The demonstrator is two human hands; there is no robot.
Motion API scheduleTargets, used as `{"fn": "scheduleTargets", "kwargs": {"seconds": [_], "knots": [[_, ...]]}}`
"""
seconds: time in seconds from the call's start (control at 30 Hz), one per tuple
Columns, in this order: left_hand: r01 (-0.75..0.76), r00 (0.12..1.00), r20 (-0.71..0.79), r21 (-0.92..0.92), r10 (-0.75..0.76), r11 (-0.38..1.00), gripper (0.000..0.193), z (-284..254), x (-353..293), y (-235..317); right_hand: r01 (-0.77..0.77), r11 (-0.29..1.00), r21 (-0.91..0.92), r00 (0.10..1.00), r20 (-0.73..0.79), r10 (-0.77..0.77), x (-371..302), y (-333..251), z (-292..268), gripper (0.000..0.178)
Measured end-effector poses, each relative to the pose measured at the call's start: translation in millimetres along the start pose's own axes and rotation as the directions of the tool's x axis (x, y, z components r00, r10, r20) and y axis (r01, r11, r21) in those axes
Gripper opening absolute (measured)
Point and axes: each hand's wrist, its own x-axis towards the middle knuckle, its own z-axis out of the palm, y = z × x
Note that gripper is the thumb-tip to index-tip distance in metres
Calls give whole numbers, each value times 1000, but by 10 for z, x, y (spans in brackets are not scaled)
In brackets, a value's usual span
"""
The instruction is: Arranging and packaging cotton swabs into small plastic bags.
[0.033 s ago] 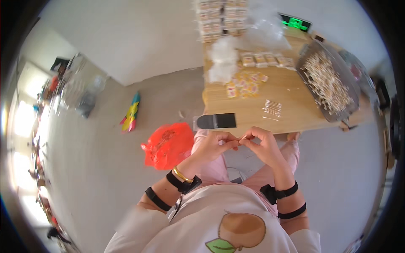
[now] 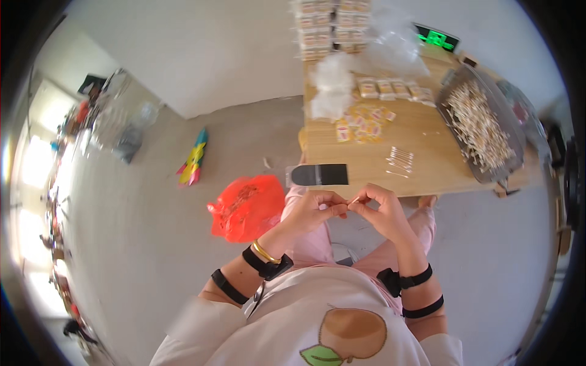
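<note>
My left hand (image 2: pixel 317 207) and my right hand (image 2: pixel 376 206) meet fingertip to fingertip above my lap, just off the table's front edge. Both are closed in a pinch. Between the fingertips shows a bit of a thin pale stick, which looks like a cotton swab (image 2: pixel 353 200); the fingers hide most of it. Beyond my right hand, a row of several cotton swabs (image 2: pixel 400 160) lies on the wooden table (image 2: pixel 366 174). A black flat piece with a rounded end (image 2: pixel 320 175) rests at the table's front left corner, nearest my left hand.
A grey bin of loose swabs (image 2: pixel 479 125) stands at the table's right. Small yellow and white packets (image 2: pixel 366 124) lie near clear plastic bags (image 2: pixel 332 85), with stacked packs (image 2: pixel 317 30) behind. A red plastic bag (image 2: pixel 247 209) and a colourful rocket-shaped thing (image 2: pixel 194 160) are on the floor.
The view has shifted slightly, so the table and its things sit a little farther right. Both hands keep the same pinch, nearly unmoved.
</note>
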Motion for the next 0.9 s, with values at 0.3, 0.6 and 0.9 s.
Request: {"fn": "scheduleTargets", "kwargs": {"seconds": [0.3,0.6,0.9], "knots": [[51,999,39,-733,-33,678,17,-516,-730,-486,195,971,-138,939,312,-144,432,-304,737,12],[-7,825,-562,-129,-67,992,27,-1390,-1138,-828,264,948,-176,961,137,-242,674,-158,1187,18],[712,550,-822,556,152,429,29,-2120,-1259,-1241,108,961,-255,994,34,-102,538,430,606,10]]}}
